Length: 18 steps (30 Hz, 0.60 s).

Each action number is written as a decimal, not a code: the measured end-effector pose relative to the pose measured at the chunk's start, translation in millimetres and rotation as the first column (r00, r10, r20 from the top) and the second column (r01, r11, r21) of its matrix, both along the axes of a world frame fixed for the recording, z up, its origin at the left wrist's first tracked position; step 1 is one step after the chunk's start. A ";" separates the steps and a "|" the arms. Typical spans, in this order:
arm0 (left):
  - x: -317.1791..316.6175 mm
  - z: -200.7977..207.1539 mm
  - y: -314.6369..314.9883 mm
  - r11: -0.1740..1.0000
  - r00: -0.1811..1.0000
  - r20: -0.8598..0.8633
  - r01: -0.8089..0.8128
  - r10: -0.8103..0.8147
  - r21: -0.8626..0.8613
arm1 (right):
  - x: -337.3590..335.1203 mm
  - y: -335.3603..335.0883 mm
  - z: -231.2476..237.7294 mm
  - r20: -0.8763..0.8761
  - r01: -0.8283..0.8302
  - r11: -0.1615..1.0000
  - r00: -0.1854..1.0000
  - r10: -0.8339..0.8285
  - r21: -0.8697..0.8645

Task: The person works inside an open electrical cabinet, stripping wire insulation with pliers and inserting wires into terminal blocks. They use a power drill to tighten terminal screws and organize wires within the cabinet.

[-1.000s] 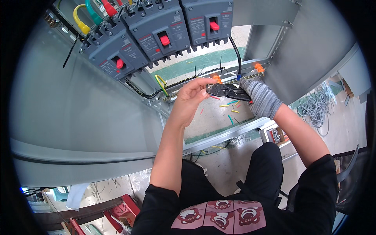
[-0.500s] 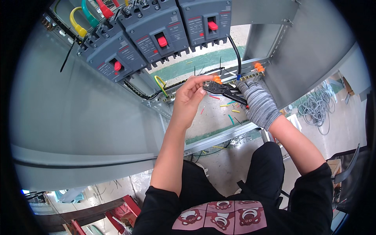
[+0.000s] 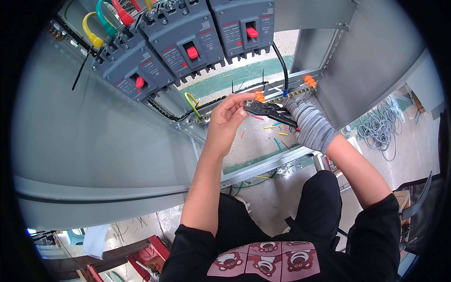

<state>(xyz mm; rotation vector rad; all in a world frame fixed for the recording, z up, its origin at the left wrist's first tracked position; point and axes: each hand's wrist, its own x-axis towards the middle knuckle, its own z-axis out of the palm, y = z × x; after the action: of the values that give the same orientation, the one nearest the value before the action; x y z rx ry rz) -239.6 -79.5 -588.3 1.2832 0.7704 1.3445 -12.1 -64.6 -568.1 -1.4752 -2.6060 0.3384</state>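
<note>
My right hand (image 3: 311, 123), in a grey knitted glove, is wrapped round the handles of a black crimping plier (image 3: 267, 111). The plier's jaws point left, toward my bare left hand (image 3: 229, 118). Thumb and forefinger of that hand close in at the jaws' tip, on something too small to make out. Just behind the jaws runs a brass busbar (image 3: 277, 99) with screws, carried on orange insulators (image 3: 310, 81). A black cable (image 3: 284, 66) with a blue end comes down to the bar beside my gloved fingers.
Three grey circuit breakers (image 3: 185, 44) with red toggles hang above my hands. Grey cabinet walls (image 3: 89, 131) stand on both sides, with a metal frame rail (image 3: 263, 165) in front of my knees. Coloured tubing scraps (image 3: 277, 143) lie on the floor; coiled grey cable (image 3: 379, 127) lies at right.
The plier's handles are closer together, squeezed by my gloved right hand. My left hand stays at the jaws. The view has shifted slightly.
</note>
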 end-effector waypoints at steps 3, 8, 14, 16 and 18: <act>-2.2 -1.3 0.0 1.000 0.999 -0.050 0.012 -0.010 0.029 | -0.4 -0.4 -1.9 0.003 -0.003 0.996 1.000 0.003 0.092; 4.9 2.7 -2.1 0.999 1.000 -0.002 -0.028 0.028 0.022 | -1.1 -1.2 -6.8 -0.006 -0.004 0.985 1.000 0.005 0.172; 5.2 1.8 -2.4 1.000 1.000 0.021 -0.018 0.017 0.012 | 0.0 4.3 -6.8 -0.001 0.031 0.989 1.000 -0.031 0.146; 5.4 1.8 -2.4 0.999 0.999 0.007 -0.033 0.033 -0.007 | -2.8 5.5 -12.6 -0.004 0.058 0.978 0.998 -0.059 0.199; 4.5 1.5 -1.7 0.998 0.998 -0.008 -0.056 0.056 -0.037 | -5.5 1.1 -11.7 -0.063 0.077 0.986 0.996 -0.068 0.150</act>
<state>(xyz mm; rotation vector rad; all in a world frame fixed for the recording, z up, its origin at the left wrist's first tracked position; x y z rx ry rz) -235.1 -81.2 -586.8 1.2455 0.8381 1.3648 -17.5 -63.5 -579.8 -1.4808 -2.4655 0.1664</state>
